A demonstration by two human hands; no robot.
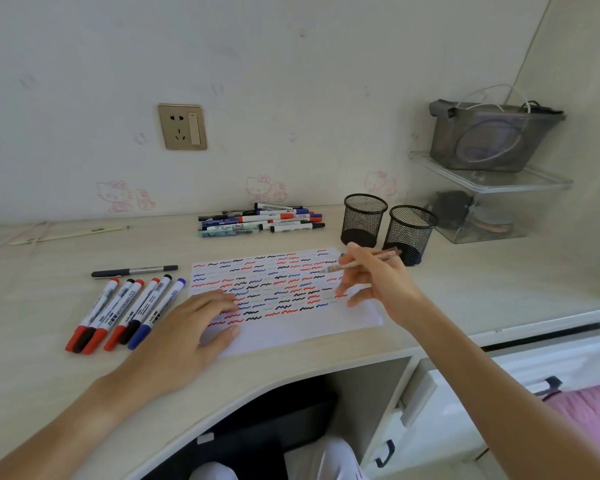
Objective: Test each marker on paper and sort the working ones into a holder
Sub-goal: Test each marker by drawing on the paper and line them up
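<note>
A white sheet of paper covered with red, blue and black squiggles lies mid-desk. My left hand lies flat on its left part, fingers straight. My right hand hovers over the paper's right edge and pinches a thin brownish pen, tip pointing left. Two black mesh holders stand just behind that hand; nothing shows inside them. Several red, black and blue markers lie in a row left of the paper. A pile of markers and pens sits at the back by the wall.
A single dark pen lies above the marker row. A ruler and a cord lie at the far left. Clear shelves with a grey basket stand at the right. The desk's curved front edge runs below my arms.
</note>
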